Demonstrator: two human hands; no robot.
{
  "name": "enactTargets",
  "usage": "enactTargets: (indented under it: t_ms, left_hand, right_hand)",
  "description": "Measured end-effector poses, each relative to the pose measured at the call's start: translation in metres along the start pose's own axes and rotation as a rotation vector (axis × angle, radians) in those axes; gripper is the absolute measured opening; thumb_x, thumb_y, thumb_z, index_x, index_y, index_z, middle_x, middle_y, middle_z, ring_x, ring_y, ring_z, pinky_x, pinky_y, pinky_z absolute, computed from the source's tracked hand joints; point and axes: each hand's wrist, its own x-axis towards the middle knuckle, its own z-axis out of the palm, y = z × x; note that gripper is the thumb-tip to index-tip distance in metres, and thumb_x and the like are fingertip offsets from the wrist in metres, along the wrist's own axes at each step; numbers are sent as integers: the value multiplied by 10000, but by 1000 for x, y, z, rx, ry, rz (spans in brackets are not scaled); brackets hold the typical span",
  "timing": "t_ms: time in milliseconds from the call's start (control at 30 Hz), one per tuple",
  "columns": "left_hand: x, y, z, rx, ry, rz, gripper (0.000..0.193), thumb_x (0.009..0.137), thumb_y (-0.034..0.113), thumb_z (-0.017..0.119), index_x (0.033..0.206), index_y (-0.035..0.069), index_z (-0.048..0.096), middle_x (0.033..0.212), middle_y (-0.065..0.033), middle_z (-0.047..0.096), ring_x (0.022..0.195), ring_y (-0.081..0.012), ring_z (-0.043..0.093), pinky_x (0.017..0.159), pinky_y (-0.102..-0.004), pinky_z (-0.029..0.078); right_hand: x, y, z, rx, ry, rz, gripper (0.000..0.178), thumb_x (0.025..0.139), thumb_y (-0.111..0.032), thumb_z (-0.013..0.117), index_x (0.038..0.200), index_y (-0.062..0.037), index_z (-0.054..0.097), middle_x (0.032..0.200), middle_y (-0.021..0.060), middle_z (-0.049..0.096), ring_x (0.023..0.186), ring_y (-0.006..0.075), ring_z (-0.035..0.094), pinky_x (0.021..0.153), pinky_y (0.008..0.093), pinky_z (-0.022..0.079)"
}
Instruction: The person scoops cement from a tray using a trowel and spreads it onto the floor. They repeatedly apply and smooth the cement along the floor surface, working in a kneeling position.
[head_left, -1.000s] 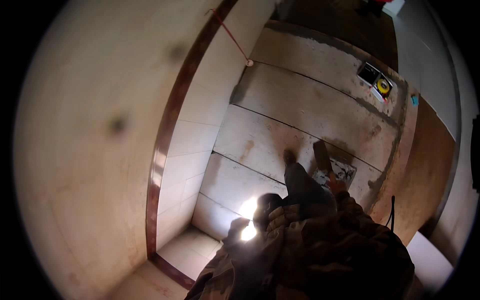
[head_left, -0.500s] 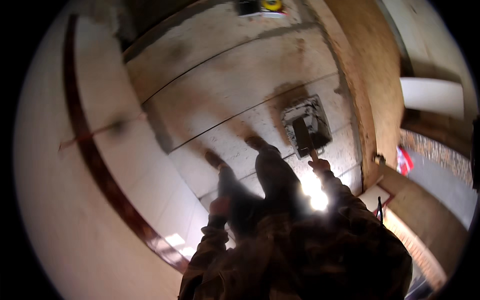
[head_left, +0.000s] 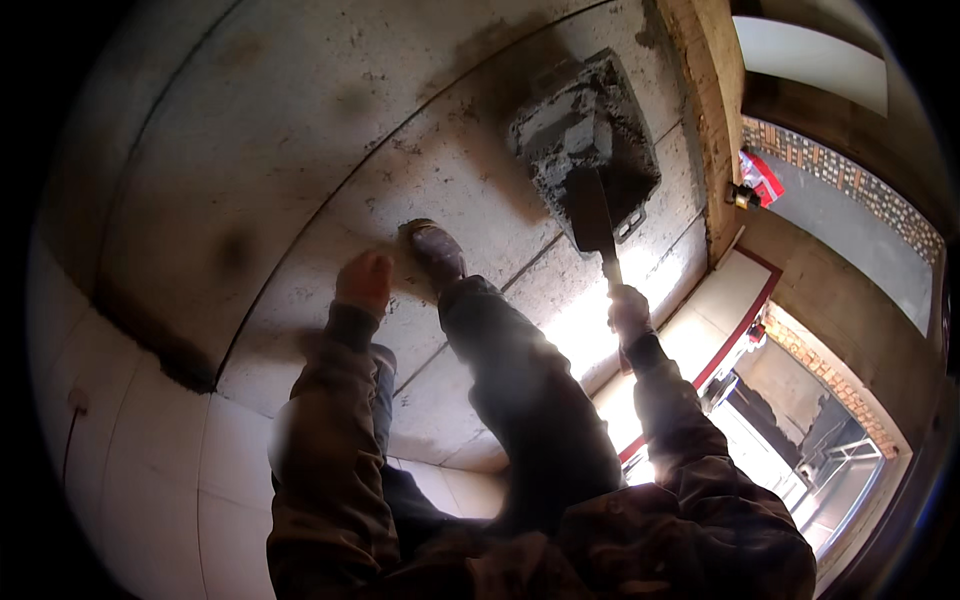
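My right hand [head_left: 629, 312] is closed around the handle of a trowel [head_left: 588, 208] with a flat dark blade. The blade reaches over the near side of a dark square tub [head_left: 630, 226]. Grey wet mortar [head_left: 596, 120] lies heaped inside the tub and coats its walls. Whether the blade touches the mortar I cannot tell. My left hand [head_left: 364, 280] hangs over the floor to the left, its fingers curled into a fist and no object showing in it. One of my shoes [head_left: 436, 250] stands just right of that fist.
Large pale slabs [head_left: 330, 130] with dark joints make up the floor. White wall panels [head_left: 150, 450] rise at lower left. A brown ledge [head_left: 715, 110] runs along the right, beyond the tub. A bright opening [head_left: 800, 430] and a red-and-white bag [head_left: 762, 180] are farther right.
My view has turned, and the tub now appears larger and higher. My left hand has come forward from beside my leg. The trowel stays in my right hand, over the tub.
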Motion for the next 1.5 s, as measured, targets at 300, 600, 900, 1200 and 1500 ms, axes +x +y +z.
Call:
enactTargets:
  t_ms: [300,600,900,1200,1500]
  left_hand:
    - [89,-54,75,-54,-129,189,338,945,340,568,931,26,692,896,-226,693,884,-422,666,778,-469,525]
    - [192,-62,16,-56,33,299,280,964,280,613,958,9,685,790,-61,660,746,-158,606,706,-334,506]
    - [202,-15,0,119,15,549,369,944,343,631,982,-20,686,874,-172,684,833,-304,649,742,-406,518]
    - [200,-25,9,86,-17,584,306,950,264,624,847,-24,601,651,-65,513,630,-126,444,598,-354,435]
    - [193,-17,4,153,55,623,297,917,266,626,906,-27,670,735,-158,612,728,-234,580,695,-397,500]
  right_hand:
    - [42,-26,140,158,79,-404,223,1001,-237,596,925,-29,617,702,95,652,592,181,628,539,345,496]
    - [106,157,86,637,83,21,224,1002,-279,575,907,-75,583,624,35,540,463,165,524,405,346,449]
    - [80,125,126,956,-394,106,438,1007,-539,562,787,-167,489,584,-46,399,424,110,369,387,306,288]
    - [18,177,123,101,168,-307,390,1025,-393,569,1147,-30,642,644,67,554,498,176,574,447,344,469]
    - [71,174,111,-11,422,-736,433,909,-277,738,1268,-50,653,1080,232,714,997,354,719,847,393,570]
